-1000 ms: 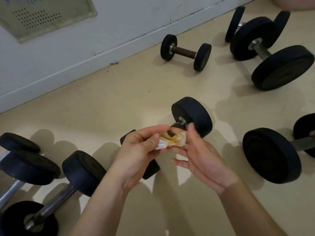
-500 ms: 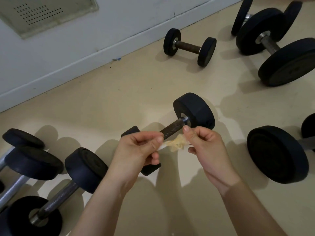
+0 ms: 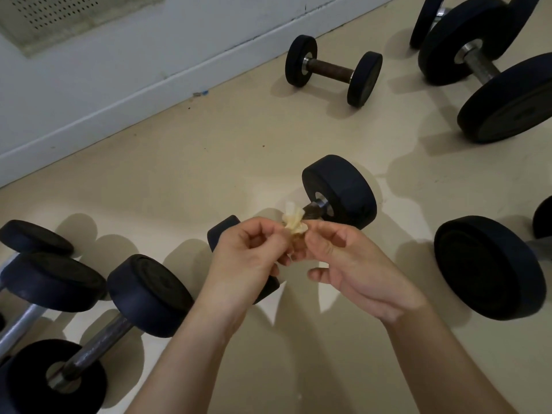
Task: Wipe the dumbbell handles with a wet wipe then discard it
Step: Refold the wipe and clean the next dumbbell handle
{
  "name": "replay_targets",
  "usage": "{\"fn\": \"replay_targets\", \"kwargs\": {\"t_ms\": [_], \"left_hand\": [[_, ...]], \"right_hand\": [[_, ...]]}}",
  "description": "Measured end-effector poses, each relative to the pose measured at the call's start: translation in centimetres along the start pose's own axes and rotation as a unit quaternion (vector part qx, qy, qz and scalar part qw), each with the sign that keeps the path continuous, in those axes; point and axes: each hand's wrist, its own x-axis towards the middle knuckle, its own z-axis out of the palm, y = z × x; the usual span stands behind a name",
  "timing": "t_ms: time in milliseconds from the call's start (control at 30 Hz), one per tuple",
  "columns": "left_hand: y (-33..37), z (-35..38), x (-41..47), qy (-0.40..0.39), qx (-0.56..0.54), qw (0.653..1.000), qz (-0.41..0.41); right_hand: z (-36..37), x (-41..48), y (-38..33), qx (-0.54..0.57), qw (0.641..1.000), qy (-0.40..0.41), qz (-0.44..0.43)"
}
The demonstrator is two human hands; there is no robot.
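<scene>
**Hands drawn together, wipe bunched over centre dumbbell**

Since half a second ago both hands have closed in, and the wet wipe (image 3: 294, 224), then stretched between them, is now a bunched, yellow-stained wad. The left hand (image 3: 248, 258) pinches it between thumb and forefinger, its other fingers curled. The right hand (image 3: 352, 264) pinches the opposite side, its lower fingers loosely extended. The wad sits in front of the dark handle (image 3: 313, 208) of the centre dumbbell (image 3: 339, 191). Contact with the handle cannot be confirmed from this view.

Surface: a smooth beige floor (image 3: 239, 150) carrying hard-edged shadows. Room: a pale wall (image 3: 149, 55) with a white skirting board (image 3: 119, 115), a perforated panel (image 3: 44, 16) at upper left, and a small blue scrap (image 3: 204, 92) at the skirting's foot.

Other black dumbbells lie around: a small dumbbell (image 3: 333, 70) near the wall, a large dumbbell (image 3: 504, 100) at upper right, a right-side dumbbell (image 3: 490, 267) and a left-side dumbbell (image 3: 149, 294).

Markings: the large dumbbell's plate face possibly bears moulded marks, too dim to read.
</scene>
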Motion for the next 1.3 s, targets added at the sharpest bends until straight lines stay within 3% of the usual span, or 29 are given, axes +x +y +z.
{"fn": "replay_targets", "kwargs": {"t_ms": [233,400,467,500,567,633,667,733,800,867,967,1033,1100,1200,1300], "left_hand": [[-0.2,0.4,1.0,0.051,-0.136,0.988,-0.057],[-0.3,1.8,1.2,0.063,-0.289,0.948,-0.113],[-0.7,2.2,1.3,0.071,-0.305,0.943,-0.114],[-1.0,2.3,1.4,0.080,-0.275,0.953,-0.097],[-1.7,2.2,1.3,0.104,-0.109,0.988,-0.018],[-2.5,2.0,1.3,0.114,0.094,0.987,0.068],[-2.9,1.9,1.3,0.115,0.169,0.975,0.090],[-3.5,1.6,1.3,0.122,0.232,0.960,0.098],[-3.8,1.4,1.4,0.120,0.212,0.966,0.090],[-3.7,1.4,1.3,0.112,0.188,0.971,0.092],[-3.2,1.2,1.5,0.111,0.153,0.978,0.083],[-2.9,0.9,1.7,0.107,0.193,0.971,0.094],[-2.6,1.1,1.6,0.089,0.257,0.957,0.100],[-2.7,1.7,1.1,0.056,0.293,0.952,0.063],[-2.9,1.9,0.6,-0.025,0.253,0.966,-0.039]], "right_hand": [[-0.1,1.3,0.4,0.134,0.990,0.044,-0.027],[0.0,1.4,0.6,0.310,0.946,0.094,-0.017],[0.0,1.2,0.8,0.320,0.943,0.092,-0.021],[-0.2,1.0,0.8,0.296,0.950,0.099,-0.028],[-0.9,0.6,0.6,0.196,0.973,0.114,-0.054],[-1.8,-0.1,0.1,0.004,0.992,0.100,-0.078],[-2.3,-0.4,-0.1,-0.135,0.984,0.087,-0.082],[-3.0,-0.9,-0.4,-0.367,0.924,0.070,-0.088],[-2.9,-0.9,-0.9,-0.413,0.904,0.052,-0.093],[-2.3,-0.6,-1.3,-0.311,0.946,0.034,-0.085],[-2.2,0.3,-0.8,-0.036,0.996,0.065,-0.045],[-2.3,1.1,0.1,0.144,0.985,0.091,-0.021],[-1.8,1.7,1.1,0.235,0.967,0.098,-0.020],[-0.2,2.3,2.7,0.237,0.964,0.107,-0.055],[0.9,3.3,4.2,0.055,0.969,0.224,-0.087]]}}
